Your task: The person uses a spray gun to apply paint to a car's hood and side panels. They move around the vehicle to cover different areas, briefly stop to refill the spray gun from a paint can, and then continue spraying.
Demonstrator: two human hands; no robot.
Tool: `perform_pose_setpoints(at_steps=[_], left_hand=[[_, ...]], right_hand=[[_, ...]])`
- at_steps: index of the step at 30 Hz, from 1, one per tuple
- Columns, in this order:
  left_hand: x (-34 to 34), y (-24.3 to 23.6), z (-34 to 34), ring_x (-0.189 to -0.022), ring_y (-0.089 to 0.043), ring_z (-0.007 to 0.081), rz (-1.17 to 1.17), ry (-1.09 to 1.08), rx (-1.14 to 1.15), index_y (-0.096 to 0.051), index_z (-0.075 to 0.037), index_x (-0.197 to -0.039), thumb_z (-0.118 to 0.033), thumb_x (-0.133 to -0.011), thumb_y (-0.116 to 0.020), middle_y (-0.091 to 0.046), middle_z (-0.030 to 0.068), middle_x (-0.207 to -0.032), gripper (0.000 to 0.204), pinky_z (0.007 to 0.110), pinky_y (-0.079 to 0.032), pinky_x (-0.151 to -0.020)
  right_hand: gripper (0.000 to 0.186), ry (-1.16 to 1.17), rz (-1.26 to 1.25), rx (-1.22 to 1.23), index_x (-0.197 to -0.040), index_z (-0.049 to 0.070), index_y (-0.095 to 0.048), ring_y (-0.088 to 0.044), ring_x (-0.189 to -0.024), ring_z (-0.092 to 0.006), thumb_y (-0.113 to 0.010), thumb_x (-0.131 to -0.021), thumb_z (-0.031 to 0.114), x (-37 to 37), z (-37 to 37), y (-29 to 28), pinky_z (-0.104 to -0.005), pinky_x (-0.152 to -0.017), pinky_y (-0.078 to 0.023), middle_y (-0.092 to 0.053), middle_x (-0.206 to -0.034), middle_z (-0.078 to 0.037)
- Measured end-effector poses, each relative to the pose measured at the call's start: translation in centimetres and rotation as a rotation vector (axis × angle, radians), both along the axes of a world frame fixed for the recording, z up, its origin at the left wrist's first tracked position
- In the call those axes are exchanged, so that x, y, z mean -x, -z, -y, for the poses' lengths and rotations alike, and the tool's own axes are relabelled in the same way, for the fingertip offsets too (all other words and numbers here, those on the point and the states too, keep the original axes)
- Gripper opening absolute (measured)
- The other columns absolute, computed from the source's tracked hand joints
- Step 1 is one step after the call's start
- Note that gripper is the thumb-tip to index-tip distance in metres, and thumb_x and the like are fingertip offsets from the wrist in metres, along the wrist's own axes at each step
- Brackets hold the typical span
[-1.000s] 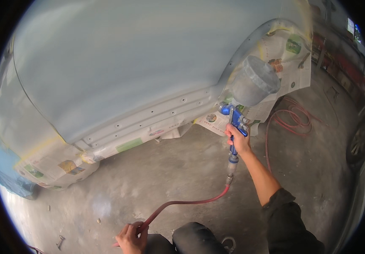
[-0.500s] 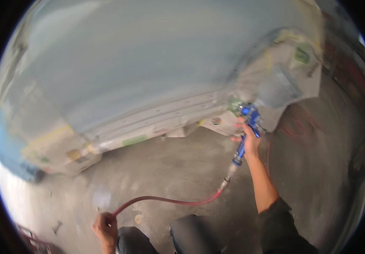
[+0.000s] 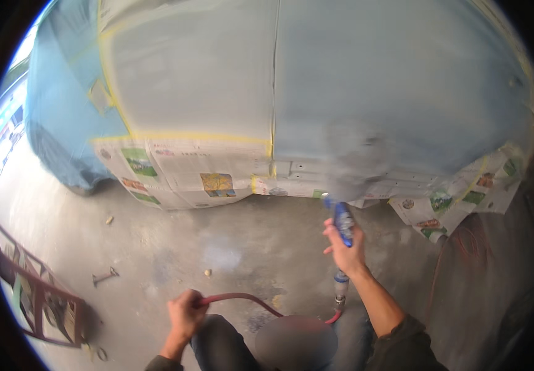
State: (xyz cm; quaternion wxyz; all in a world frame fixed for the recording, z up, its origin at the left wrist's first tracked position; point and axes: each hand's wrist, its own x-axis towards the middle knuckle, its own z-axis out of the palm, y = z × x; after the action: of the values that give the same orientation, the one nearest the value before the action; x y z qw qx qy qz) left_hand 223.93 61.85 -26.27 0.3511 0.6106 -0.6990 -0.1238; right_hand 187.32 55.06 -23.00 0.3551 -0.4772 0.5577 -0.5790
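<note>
Directly ahead of me stands a car body panel (image 3: 378,93), pale blue-grey, with a vertical seam running down it and a darker grey blurred patch near its lower edge. Yellow tape lines the masked sections, and newspaper sheets (image 3: 199,170) hang along the bottom, close to the concrete floor (image 3: 155,247). My right hand (image 3: 345,250) is wrapped around the grip of a blue spray gun (image 3: 343,224), pointed up at that grey patch. A red air hose (image 3: 242,298) curves from the gun's base across to my left hand (image 3: 185,312), which is closed around it, low by my knees. A reddish metal rack (image 3: 38,297) sits at the left, and blue sheeting (image 3: 63,123) covers the car's far left end.
</note>
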Motion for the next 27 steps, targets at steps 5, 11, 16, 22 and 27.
perform_pose_setpoints(at_steps=[5,11,16,22,27], left_hand=[[-1.4,-2.4,5.4,-0.055,-0.062,0.0262,0.051,0.293,-0.032,-0.061,-0.006,-0.070,-0.011,-0.068,-0.075,-0.061,0.0107,-0.061,0.015,0.034,-0.049,-0.053],[-3.3,-3.9,7.9,-0.057,-0.062,0.0277,0.059,0.443,-0.057,-0.060,-0.009,-0.076,-0.013,-0.070,-0.073,-0.062,0.0090,-0.066,0.015,0.036,-0.049,-0.053],[-3.8,-3.1,7.9,-0.058,-0.062,0.0264,0.010,0.517,-0.133,-0.060,-0.010,-0.078,-0.015,-0.071,-0.074,-0.062,0.0073,-0.066,0.016,0.037,-0.049,-0.054],[-4.8,-2.4,8.4,-0.059,-0.063,0.0265,0.028,0.471,-0.140,-0.061,-0.009,-0.078,-0.017,-0.072,-0.074,-0.062,0.0082,-0.064,0.016,0.037,-0.049,-0.056],[-6.7,-2.5,8.3,-0.058,-0.062,0.0279,-0.033,0.514,-0.140,-0.062,-0.009,-0.078,-0.017,-0.073,-0.072,-0.062,0.0099,-0.063,0.014,0.037,-0.049,-0.056]], right_hand=[[0.062,0.030,-0.688,0.287,-0.140,0.005,-0.035,-0.062,-0.078,-0.0374,-0.057,-0.082,0.005,-9.2,4.0,-3.9,-0.0424,-0.068,-0.051,-0.061,-0.094,-0.021],[0.065,-0.057,-0.897,-0.066,-0.139,0.004,-0.036,-0.060,-0.081,-0.0436,-0.057,-0.077,0.005,-13.4,6.0,-7.0,-0.0466,-0.070,-0.049,-0.059,-0.101,-0.025],[0.070,-0.017,-1.092,-0.099,-0.139,0.001,-0.033,-0.061,-0.082,-0.0411,-0.060,-0.075,0.007,-14.9,6.1,-10.1,-0.0452,-0.068,-0.052,-0.058,-0.100,-0.026],[0.072,0.092,-1.222,-0.002,-0.140,-0.001,-0.030,-0.059,-0.091,-0.0387,-0.060,-0.075,0.007,-16.4,5.0,-11.4,-0.0446,-0.068,-0.052,-0.054,-0.106,-0.027],[0.067,-0.033,-0.985,-0.099,-0.139,-0.001,-0.033,-0.060,-0.088,-0.0409,-0.056,-0.077,0.006,-15.9,3.5,-13.1,-0.0456,-0.074,-0.050,-0.057,-0.102,-0.026]])
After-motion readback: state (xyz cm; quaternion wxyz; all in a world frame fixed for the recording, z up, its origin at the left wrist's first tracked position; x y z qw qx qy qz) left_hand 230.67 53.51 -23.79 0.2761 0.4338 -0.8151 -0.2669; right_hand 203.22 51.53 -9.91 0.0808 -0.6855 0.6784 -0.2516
